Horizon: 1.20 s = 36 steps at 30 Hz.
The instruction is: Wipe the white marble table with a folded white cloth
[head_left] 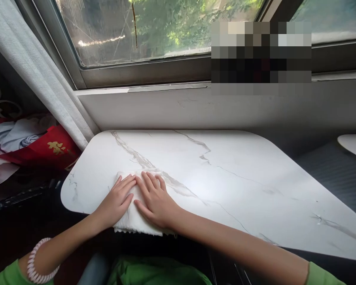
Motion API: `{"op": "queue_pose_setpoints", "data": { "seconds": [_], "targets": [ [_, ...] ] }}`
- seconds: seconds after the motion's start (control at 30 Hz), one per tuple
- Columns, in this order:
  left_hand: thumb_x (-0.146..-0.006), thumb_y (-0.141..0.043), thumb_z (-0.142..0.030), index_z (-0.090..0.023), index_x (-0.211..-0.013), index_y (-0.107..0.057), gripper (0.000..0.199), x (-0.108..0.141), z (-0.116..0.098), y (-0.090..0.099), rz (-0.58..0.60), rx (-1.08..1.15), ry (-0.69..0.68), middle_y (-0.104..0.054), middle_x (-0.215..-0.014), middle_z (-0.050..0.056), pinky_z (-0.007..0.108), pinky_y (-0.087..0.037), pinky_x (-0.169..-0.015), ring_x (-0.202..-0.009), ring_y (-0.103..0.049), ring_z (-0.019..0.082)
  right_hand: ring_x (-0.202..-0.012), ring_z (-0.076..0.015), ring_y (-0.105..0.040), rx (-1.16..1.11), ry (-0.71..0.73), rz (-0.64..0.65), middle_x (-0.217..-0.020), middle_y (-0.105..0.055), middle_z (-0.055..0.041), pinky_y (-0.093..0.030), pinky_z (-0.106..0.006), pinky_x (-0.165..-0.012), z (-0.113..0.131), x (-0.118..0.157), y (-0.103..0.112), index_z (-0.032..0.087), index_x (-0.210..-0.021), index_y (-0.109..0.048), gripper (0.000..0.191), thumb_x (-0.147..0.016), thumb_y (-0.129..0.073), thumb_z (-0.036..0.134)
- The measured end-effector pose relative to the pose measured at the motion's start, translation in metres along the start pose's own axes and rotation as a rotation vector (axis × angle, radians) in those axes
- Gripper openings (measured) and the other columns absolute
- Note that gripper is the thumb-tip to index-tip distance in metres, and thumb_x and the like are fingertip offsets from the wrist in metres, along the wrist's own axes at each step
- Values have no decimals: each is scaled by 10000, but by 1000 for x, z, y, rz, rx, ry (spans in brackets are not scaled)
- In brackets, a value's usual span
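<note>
Cloth [133,222] overhangs the marbled tabletop [234,174]; left hand [115,204] and right hand [158,202] press flat, fingers extended. Pulling backward could drag it off!

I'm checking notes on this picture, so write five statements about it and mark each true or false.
1. The left hand and right hand are both on a white cloth. True.
2. The tabletop is plain black. False: it is white with greyish veins.
3. A coiled band circles the right arm. False: it is on the left.
4. Both sleeves are green. True.
5. A pale curtain hangs left of the window. True.
</note>
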<state>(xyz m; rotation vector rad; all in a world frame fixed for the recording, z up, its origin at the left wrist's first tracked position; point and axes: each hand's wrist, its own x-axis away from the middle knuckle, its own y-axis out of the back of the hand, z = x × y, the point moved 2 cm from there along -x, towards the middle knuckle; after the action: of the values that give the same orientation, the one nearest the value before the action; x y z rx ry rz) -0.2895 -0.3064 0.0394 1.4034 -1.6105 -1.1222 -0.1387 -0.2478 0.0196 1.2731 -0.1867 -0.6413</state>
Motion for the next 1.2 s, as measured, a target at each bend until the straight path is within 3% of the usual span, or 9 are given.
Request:
{"op": "queue_pose_setpoints", "data": {
  "seconds": [0.13,0.27,0.43,0.57,0.77,0.87,0.97,1.07,1.2],
  "targets": [
    [-944,-263,-251,-206,-1446,-333,510,-9,12,-5,-57,-47,71,-330,-1506,30,416,-198,-1177,-1407,-244,159,-1357,-367,-304,13,16,-34,-1463,-360,-249,-221,-545,-1088,-1,-27,-7,13,-1417,-377,627,-914,-356,387],
    [-944,-218,-222,-122,-1446,-311,520,-37,35,-8,-82,-118,111,-306,-1514,85,473,-130,-1176,-1419,-209,181,-1380,-351,-269,34,-18,-50,-1486,-318,-241,-195,-501,-1107,-12,-65,-17,-24,-1430,-334,622,-924,-304,337],
    [-923,-242,-184,-122,-1415,-362,510,-104,81,2,-183,-147,178,-352,-1496,86,429,-118,-1178,-1408,-246,161,-1370,-324,-295,86,-84,-72,-1489,-333,-214,-189,-445,-1104,-48,-136,-28,-6,-1428,-346,607,-913,-302,312],
    [-879,-301,-138,-152,-1368,-432,507,-165,115,13,-187,-138,157,-396,-1477,59,382,-125,-1176,-1387,-292,143,-1348,-307,-323,139,-160,-110,-1468,-375,-213,-196,-423,-1087,-83,-188,-32,-14,-1405,-372,593,-899,-312,290],
    [-932,-286,-192,-214,-1176,-586,388,-224,148,24,-274,-18,184,-575,-1306,29,361,-241,-1134,-1235,-480,143,-1323,-279,-353,162,-191,-137,-1446,-418,-187,-222,-409,-1066,-114,-227,-33,27,-1374,-412,566,-902,-310,323],
    [-939,-319,-221,-200,-1210,-558,361,-234,155,24,-271,-45,136,-594,-1285,33,363,-239,-1132,-1198,-510,150,-1331,-266,-344,152,-214,-141,-1447,-422,-174,-218,-408,-1070,-119,-234,-33,35,-1374,-411,560,-912,-280,323],
    [-949,-319,-239,-162,-1313,-475,404,-235,156,22,-242,-93,137,-510,-1388,64,384,-199,-1147,-1282,-441,160,-1341,-263,-333,152,-218,-142,-1451,-419,-168,-212,-409,-1074,-121,-236,-34,39,-1390,-394,561,-922,-259,318],
    [-952,-293,-222,-151,-1383,-401,450,-231,153,21,-221,-130,167,-397,-1474,73,406,-148,-1162,-1371,-322,157,-1347,-266,-327,174,-212,-146,-1461,-403,-173,-207,-411,-1078,-119,-235,-36,47,-1402,-379,558,-931,-260,319],
    [-951,-266,-212,-170,-1377,-420,455,-215,145,20,-201,-155,169,-374,-1488,68,417,-131,-1167,-1390,-286,151,-1356,-272,-320,202,-202,-145,-1465,-389,-194,-190,-422,-1090,-111,-224,-37,33,-1403,-375,553,-938,-262,310]
  ]
}}
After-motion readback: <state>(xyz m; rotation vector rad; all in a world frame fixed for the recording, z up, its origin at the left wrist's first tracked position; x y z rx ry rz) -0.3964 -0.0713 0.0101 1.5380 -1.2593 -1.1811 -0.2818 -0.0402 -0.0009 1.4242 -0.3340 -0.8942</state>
